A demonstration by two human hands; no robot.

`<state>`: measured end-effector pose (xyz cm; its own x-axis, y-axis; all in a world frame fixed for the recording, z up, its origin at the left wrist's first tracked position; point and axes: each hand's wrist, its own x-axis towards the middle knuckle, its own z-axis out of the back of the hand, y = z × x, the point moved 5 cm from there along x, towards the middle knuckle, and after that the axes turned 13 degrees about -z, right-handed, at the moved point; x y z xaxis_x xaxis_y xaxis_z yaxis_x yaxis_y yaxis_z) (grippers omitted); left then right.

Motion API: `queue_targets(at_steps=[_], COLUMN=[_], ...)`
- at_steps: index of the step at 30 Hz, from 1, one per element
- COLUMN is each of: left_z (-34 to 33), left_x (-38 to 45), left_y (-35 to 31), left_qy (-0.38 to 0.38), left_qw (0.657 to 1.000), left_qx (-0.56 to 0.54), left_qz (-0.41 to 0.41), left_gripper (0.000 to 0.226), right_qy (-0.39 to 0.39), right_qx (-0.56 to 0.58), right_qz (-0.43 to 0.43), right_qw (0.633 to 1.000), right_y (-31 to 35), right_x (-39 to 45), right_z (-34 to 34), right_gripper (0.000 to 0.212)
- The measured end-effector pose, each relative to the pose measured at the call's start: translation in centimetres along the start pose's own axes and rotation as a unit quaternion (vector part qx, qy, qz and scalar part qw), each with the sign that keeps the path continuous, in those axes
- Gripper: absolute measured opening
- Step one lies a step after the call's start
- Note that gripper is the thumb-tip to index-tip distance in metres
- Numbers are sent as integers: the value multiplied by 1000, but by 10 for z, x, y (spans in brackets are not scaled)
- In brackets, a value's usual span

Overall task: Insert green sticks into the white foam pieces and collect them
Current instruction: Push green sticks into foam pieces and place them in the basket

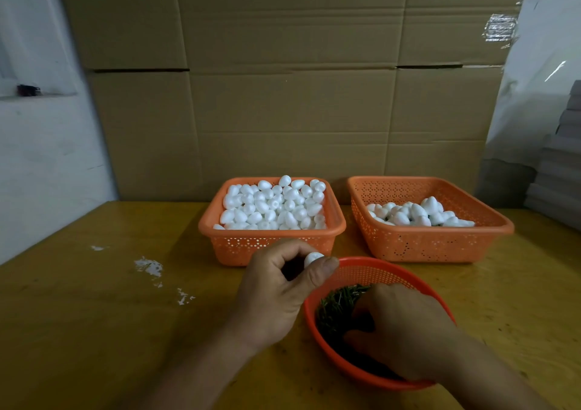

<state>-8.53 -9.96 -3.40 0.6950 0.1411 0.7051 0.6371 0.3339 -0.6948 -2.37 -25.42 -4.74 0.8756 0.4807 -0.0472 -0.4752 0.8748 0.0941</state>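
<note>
My left hand (pixel 276 287) has its grip closed on one white foam piece (pixel 312 259), pinched between thumb and forefinger and held just above the near rim of the round red basket (pixel 361 266). My right hand (pixel 405 328) is down inside that basket, fingers curled into the heap of green sticks (pixel 338 304); I cannot tell whether its grip has closed on any stick, as the fingertips are hidden among them. The round basket sits on the yellow worktop (pixel 125 315) directly before me. Behind it, to the left, stands a square orange basket (pixel 270 243) filled to the brim with loose white foam pieces (pixel 273 205). To its right, close beside but apart, stands a second square orange basket (pixel 434 246), holding a smaller pile of foam pieces (pixel 421 213) lying low against its floor; dark bits show among them, too small to identify. White flecks (pixel 149 266) mark the worktop on the left. Cardboard sheeting (pixel 283 79) rises at the back edge of the worktop, with a pale wall (pixel 41 158) to the left.
</note>
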Motion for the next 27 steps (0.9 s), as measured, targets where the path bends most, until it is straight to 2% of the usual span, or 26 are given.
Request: queue_targets(at_steps=[4, 8, 12, 17, 27], left_z=[-4, -5, -6, -8, -6], left_x=[-1, -3, -4, -5, -7], left_y=[-2, 2, 3, 4, 8], left_qy=[18, 11, 6, 2, -16], left_qw=[1000, 999, 999, 996, 967], left_qx=[-6, -26, -35, -63, -198], left_qz=[-6, 16, 35, 65, 158], left_gripper=[21, 17, 17, 26, 24], right_qy=[7, 5, 6, 15, -59], right_qx=[5, -9, -32, 6, 93], right_qz=[4, 10, 14, 1, -14], right_qw=[1000, 1000, 999, 1000, 994], right_y=[1, 2, 7, 3, -8], right_x=[1, -1, -2, 1, 4], right_z=[-1, -2, -4, -3, 9], right_gripper=[27, 29, 28, 22, 23])
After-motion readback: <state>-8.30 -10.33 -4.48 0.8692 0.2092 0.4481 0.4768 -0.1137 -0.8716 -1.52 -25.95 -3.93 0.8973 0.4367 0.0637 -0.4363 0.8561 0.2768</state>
